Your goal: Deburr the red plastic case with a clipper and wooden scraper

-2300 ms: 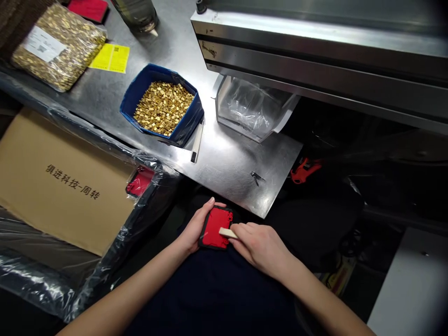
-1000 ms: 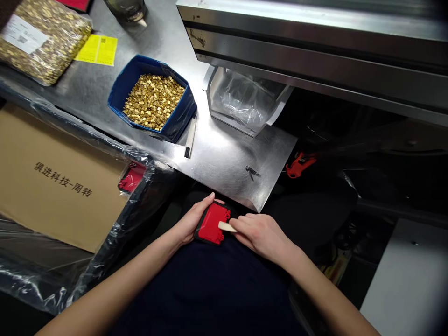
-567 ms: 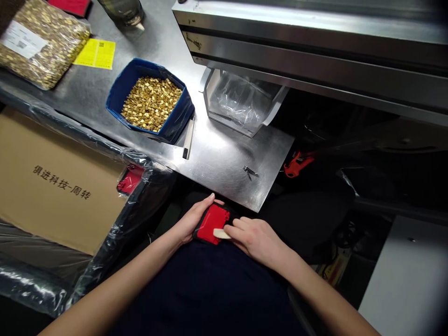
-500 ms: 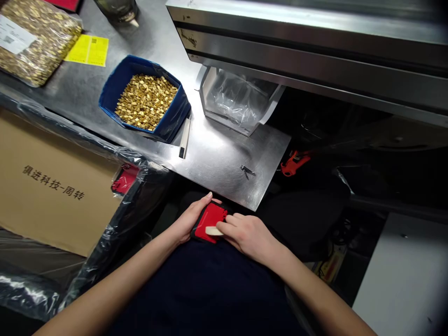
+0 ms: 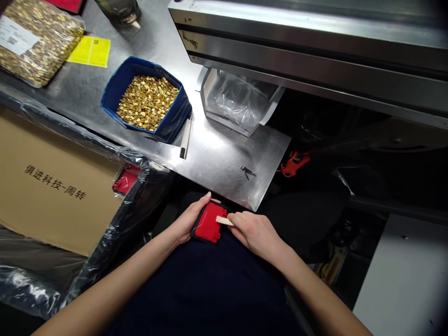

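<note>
A red and black part (image 5: pixel 207 223) rests in my left hand (image 5: pixel 191 219), whose fingers curl round its far edge and left side. Between the fingers and thumb of my right hand (image 5: pixel 250 228) is a pale, flat stick (image 5: pixel 224 220). The stick's tip lies over the upper right of the red face. Both hands are above my lap, just below the front corner of the metal table (image 5: pixel 224 156).
A blue bin (image 5: pixel 168 127) of small golden pieces stands on the table beside a white-handled tool (image 5: pixel 185 138). Nearby are a grey bin (image 5: pixel 227 125) with plastic bags, nail clippers (image 5: pixel 248 171), an orange tool (image 5: pixel 295 164) and a plastic-lined carton (image 5: pixel 52 200).
My right hand has moved the stick up and to the right, from the lower part of the red face. More of that face now shows. My left hand has hardly moved.
</note>
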Demonstrator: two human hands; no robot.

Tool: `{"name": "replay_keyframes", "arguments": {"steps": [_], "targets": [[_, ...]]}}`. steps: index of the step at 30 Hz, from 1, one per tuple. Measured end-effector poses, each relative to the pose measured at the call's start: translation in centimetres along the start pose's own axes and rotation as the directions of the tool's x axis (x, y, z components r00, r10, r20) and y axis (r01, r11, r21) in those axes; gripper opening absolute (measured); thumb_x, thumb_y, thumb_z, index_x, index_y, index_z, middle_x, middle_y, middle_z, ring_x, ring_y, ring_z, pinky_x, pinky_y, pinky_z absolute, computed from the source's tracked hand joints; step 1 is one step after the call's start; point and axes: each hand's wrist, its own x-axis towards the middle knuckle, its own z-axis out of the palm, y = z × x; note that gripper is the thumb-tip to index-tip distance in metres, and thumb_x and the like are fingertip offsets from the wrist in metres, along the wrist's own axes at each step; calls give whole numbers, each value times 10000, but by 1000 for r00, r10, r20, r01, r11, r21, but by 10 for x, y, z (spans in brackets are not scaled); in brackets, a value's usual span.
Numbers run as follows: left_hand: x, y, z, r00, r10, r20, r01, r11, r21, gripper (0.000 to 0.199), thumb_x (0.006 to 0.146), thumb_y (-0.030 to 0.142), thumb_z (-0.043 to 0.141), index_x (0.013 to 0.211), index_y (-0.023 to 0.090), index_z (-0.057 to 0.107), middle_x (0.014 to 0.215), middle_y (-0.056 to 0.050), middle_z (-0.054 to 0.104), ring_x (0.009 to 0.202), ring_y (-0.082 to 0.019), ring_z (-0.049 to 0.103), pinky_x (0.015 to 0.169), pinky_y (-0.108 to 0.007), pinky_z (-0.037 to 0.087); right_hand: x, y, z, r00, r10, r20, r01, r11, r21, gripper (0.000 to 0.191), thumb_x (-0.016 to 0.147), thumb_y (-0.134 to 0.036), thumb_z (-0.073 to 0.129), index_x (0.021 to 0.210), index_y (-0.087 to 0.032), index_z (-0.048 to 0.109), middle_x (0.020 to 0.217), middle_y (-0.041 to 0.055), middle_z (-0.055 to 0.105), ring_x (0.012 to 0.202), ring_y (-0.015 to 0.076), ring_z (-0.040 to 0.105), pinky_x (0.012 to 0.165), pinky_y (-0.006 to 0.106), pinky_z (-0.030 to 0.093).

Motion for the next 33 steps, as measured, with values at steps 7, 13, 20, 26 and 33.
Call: {"name": "replay_keyframes", "arguments": {"steps": [7, 13, 20, 26, 33], "targets": [[-2, 1, 3, 1000, -3, -21, 2, 1000, -16, 517, 875, 651, 693, 1044, 166, 749, 877, -87, 772, 698, -191, 692, 626, -274, 565, 1, -3, -4, 1000, 8, -9, -7, 999, 35, 198, 1097, -365, 421, 1052, -245, 573, 921, -11, 700, 811, 155, 610, 642, 316, 339], [-3, 0, 3, 1000, 21, -17, -21, 1000, 9, 533, 865, 657, 700, 1045, 158, 755, 887, -103, 787, 703, -202, 707, 631, -280, 573, 1, -8, -5, 1000, 15, 17, -16, 999, 47, 195, 1098, -354, 418, 1034, -249, 569, 910, -13, 718, 796, 153, 624, 634, 313, 332], [-4, 1, 4, 1000, 19, -9, -19, 1000, 8, 526, 873, 644, 701, 1063, 157, 750, 876, -104, 781, 685, -190, 698, 609, -264, 570, 0, -12, -7, 999, 39, 20, -39, 999, 25, 192, 1098, -357, 412, 1035, -252, 560, 878, -23, 706, 765, 153, 629, 606, 326, 297], [-3, 0, 4, 1000, -12, -7, 12, 1000, 1, 539, 869, 665, 695, 1058, 163, 743, 886, -98, 775, 694, -188, 694, 606, -263, 571, -2, -13, -8, 997, 78, 18, -78, 997, 20, 176, 1093, -350, 420, 1049, -252, 559, 880, -20, 704, 763, 153, 638, 595, 327, 278], [-3, 0, 6, 999, 49, -4, -49, 997, 51, 540, 893, 663, 664, 1083, 162, 728, 892, -97, 781, 735, -198, 707, 648, -271, 587, -2, -16, -9, 997, 79, 17, -79, 996, 28, 164, 1086, -354, 437, 1024, -252, 549, 891, -21, 713, 772, 153, 648, 595, 328, 253]]}}
